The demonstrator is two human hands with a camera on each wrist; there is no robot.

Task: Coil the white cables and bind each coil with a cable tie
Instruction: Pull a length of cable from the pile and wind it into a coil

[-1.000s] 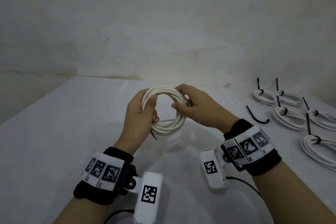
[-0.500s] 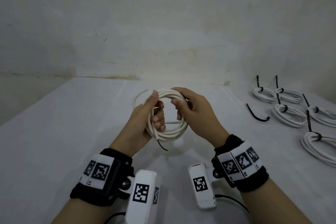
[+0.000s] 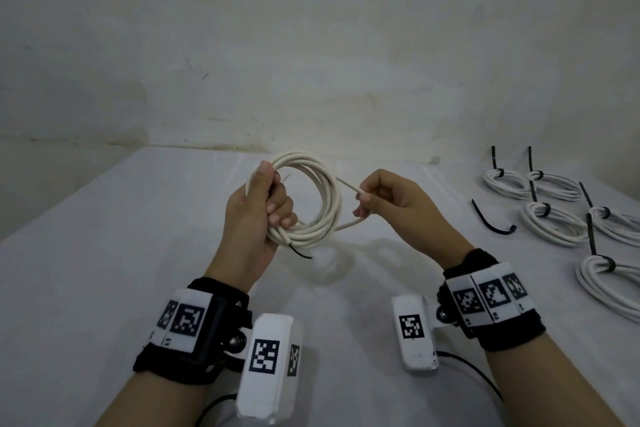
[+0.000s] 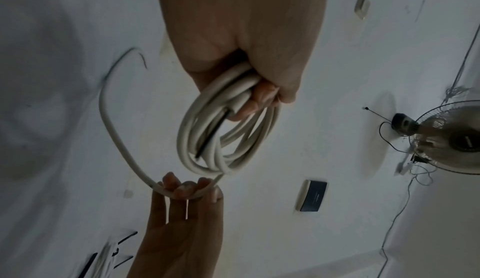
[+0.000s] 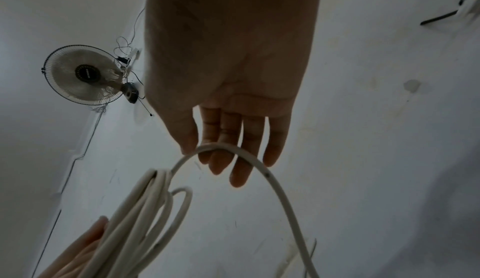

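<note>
White tabletop [image 3: 104, 253] spanning the lower frame, stained off-white wall [image 3: 311, 45] at 12 o'clock, wall-mounted fan [image 5: 83, 75] with trailing wires at 9 o'clock in right wrist view, dark rectangular wall unit [image 4: 313, 196] at 5 o'clock in left wrist view.

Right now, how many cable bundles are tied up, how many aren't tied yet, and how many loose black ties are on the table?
Tied coils: 5
Untied coil: 1, held by the left hand and right hand
Loose tie: 1
Total: 7
</note>
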